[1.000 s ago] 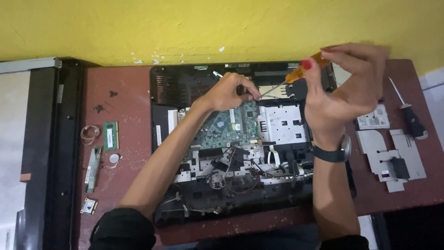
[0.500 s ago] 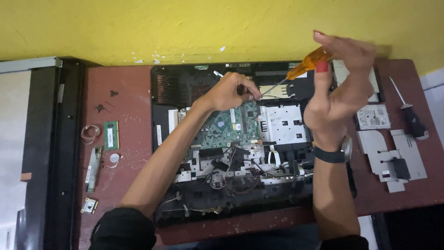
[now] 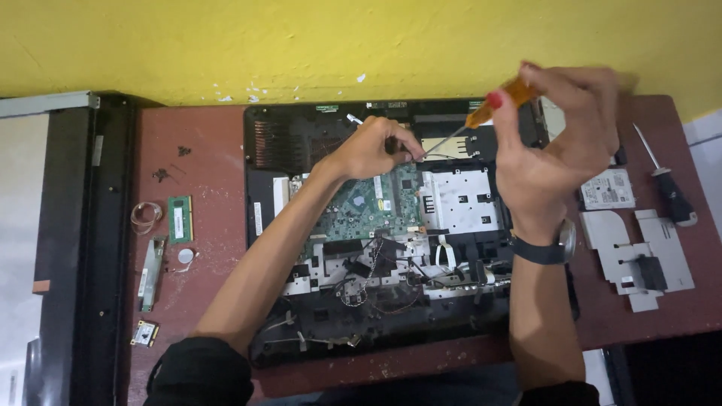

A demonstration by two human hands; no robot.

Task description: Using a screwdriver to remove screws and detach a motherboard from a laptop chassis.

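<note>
We have an opened laptop chassis (image 3: 391,233) lying flat on the reddish-brown table (image 3: 210,150), its lid gone and the green circuit board (image 3: 368,203) and a silvery metal drive bracket (image 3: 459,199) laid bare. We judge the chassis stiff enough to stay put under light pressure, but the innards look fragile — thin ribbon cables and loose black wires (image 3: 376,289) trail across the lower half, and the board will not forgive a slip. Any grip belongs on the plastic frame at the edges, not on the board.

Our screwdriver (image 3: 481,113) is light and slim, with an orange translucent handle and a narrow steel shaft that slants down to the upper middle of the chassis. Our right hand (image 3: 556,158) pinches the handle between thumb and fingertips, the other fingers loosely curled above it. Our left hand (image 3: 372,146) is curled nearly closed beside the tip, fingertips resting on the chassis; whether it pinches something small we cannot tell.

To the right lie a hard drive (image 3: 608,188), grey cover plates (image 3: 639,252) and a black-handled screwdriver (image 3: 669,188). To the left — a green memory stick (image 3: 179,218) and a few screws (image 3: 162,174).
</note>
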